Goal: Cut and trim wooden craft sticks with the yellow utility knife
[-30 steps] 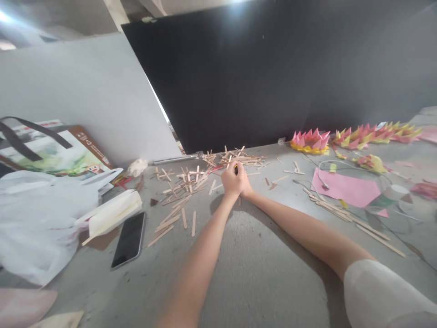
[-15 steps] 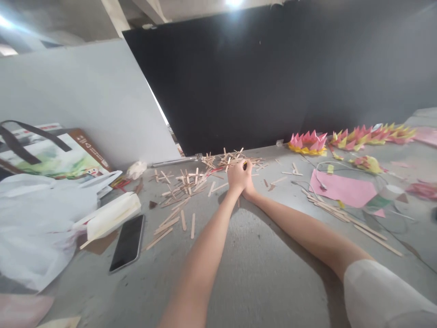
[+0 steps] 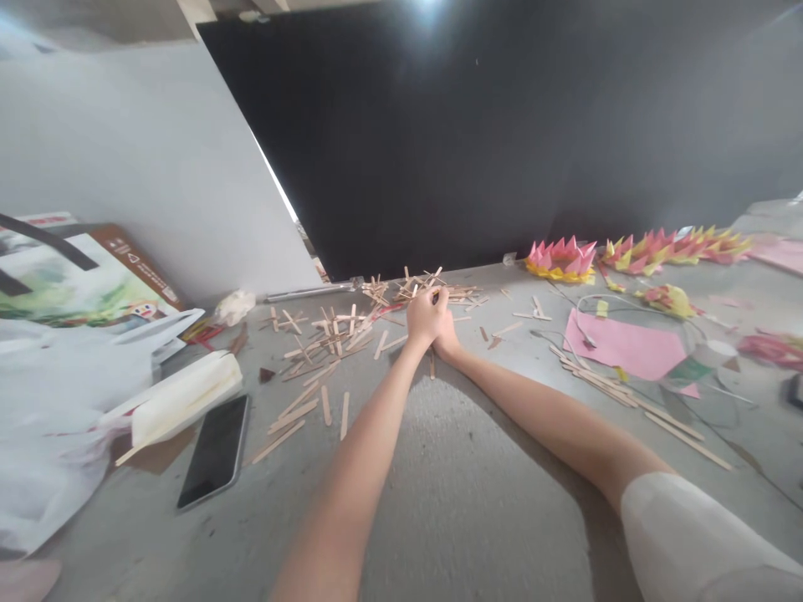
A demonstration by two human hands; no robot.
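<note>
My left hand (image 3: 422, 316) and my right hand (image 3: 447, 333) are pressed together over the grey surface, both with fingers closed. A small dark object (image 3: 436, 298) with a hint of yellow pokes out at the top of the left fist; its kind is too small to tell. What the right fingers hold is hidden behind the left hand. Just below the wrists, the end of a wooden craft stick (image 3: 432, 366) shows on the surface. A heap of craft sticks (image 3: 335, 330) spreads to the left of and behind the hands, some broken.
A phone (image 3: 213, 451), a white plastic bag (image 3: 56, 401) and a printed carrier bag (image 3: 94, 276) lie left. On the right are pink-and-yellow paper crowns (image 3: 561, 261), pink paper (image 3: 633, 344), a cable (image 3: 586, 313), a cup (image 3: 696, 364) and long sticks (image 3: 595, 380). A black panel (image 3: 439, 142) stands behind.
The view has shifted slightly, so everything sits a little further left. My hands stay clasped in the same place by the sticks, with the dark object still at the top.
</note>
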